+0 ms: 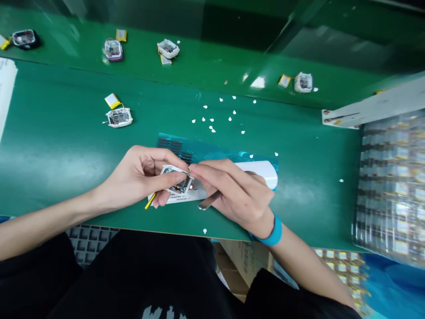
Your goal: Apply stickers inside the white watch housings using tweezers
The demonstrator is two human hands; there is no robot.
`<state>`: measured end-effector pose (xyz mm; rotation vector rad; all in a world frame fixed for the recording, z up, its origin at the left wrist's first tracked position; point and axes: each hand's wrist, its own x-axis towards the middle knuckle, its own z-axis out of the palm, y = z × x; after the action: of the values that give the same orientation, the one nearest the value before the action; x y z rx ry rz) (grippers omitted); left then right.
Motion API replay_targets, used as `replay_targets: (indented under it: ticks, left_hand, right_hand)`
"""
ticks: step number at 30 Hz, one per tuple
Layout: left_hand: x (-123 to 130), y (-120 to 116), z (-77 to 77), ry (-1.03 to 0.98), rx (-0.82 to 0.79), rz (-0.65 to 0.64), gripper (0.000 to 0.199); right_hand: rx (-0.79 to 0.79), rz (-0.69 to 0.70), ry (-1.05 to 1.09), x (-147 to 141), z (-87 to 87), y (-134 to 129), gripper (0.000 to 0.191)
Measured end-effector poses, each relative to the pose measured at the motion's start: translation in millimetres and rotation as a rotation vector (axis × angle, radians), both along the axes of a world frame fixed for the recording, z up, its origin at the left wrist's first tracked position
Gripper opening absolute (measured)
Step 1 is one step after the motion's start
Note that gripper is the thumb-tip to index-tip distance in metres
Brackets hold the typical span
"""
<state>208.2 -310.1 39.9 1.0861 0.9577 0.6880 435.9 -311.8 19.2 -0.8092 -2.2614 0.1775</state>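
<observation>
My left hand is closed around a small white device casing with a bare circuit board inside, the thumb lying over the board. A yellow-edged battery sticks out below that hand. My right hand meets the casing's right corner, with thumb and index finger pinched together there. Tucked in the same hand is a flat metal tool, apparently tweezers, its rounded end pointing down and left. Whatever lies between the right fingertips is too small to make out. Beneath both hands is a printed white sheet.
A blue film bearing black strips lies behind my hands. Small white round tabs are scattered over the green table. Other opened casings with batteries stand left and along the back. Stacked clear trays rise at the right.
</observation>
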Motion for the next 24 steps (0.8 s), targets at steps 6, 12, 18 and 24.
replay_targets:
  ticks: [6,12,18,24]
  left_hand:
    - [-1.5,1.4,0.3,-0.001,-0.024,-0.040,0.007]
    - [1.1,0.3,2.6,0.035,0.003,0.004,0.008]
    - [1.1,0.9,1.2,0.030,0.017,0.012,0.011]
    - [7.8,-5.1,-1.2,0.031,0.092,0.099,0.017]
  right_hand:
    - [0.071,0.014,-0.107,3.7,-0.7,3.3,0.027]
    - [0.130,-0.209,-0.159,5.1,0.9,12.8,0.038]
    - [0.082,0.079,-0.233,15.2,6.6,10.7,0.031]
    - [0.083,0.116,-0.251,11.2,5.7,7.4,0.034]
